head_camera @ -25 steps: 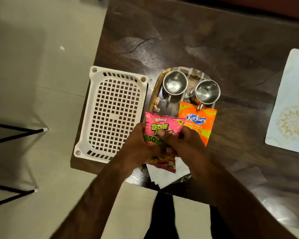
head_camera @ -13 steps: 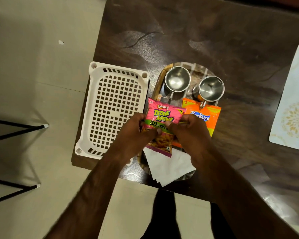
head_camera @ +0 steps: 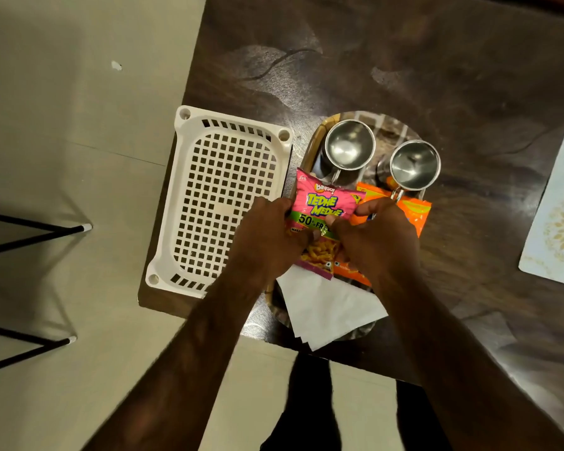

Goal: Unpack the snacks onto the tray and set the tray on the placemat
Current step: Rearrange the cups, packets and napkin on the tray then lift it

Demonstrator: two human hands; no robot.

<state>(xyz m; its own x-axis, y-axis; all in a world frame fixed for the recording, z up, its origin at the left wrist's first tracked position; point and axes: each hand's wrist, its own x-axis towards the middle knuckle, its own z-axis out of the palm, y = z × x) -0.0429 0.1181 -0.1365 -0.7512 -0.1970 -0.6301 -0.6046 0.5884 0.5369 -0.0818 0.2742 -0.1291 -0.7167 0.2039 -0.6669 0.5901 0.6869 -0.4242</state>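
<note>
A pink snack packet (head_camera: 323, 206) is held over the oval tray (head_camera: 310, 148), with my left hand (head_camera: 267, 236) gripping its left edge and my right hand (head_camera: 375, 242) gripping its right side. Under it lies an orange snack packet (head_camera: 411, 213), partly covered by my right hand. Two steel cups, one at the tray's back left (head_camera: 349, 144) and one at its back right (head_camera: 414, 166), stand on the tray. Folded white napkins (head_camera: 329, 307) rest on the tray's near end. The pale placemat (head_camera: 560, 222) lies at the table's right edge.
A white perforated plastic basket (head_camera: 222, 196) lies on the dark wooden table (head_camera: 404, 60) left of the tray, near the table's left edge. Black metal legs (head_camera: 30, 236) stand on the floor at far left.
Both hands have carried the pink packet a little farther over the tray, so it now covers more of the orange packet. The grip on it looks unchanged.
</note>
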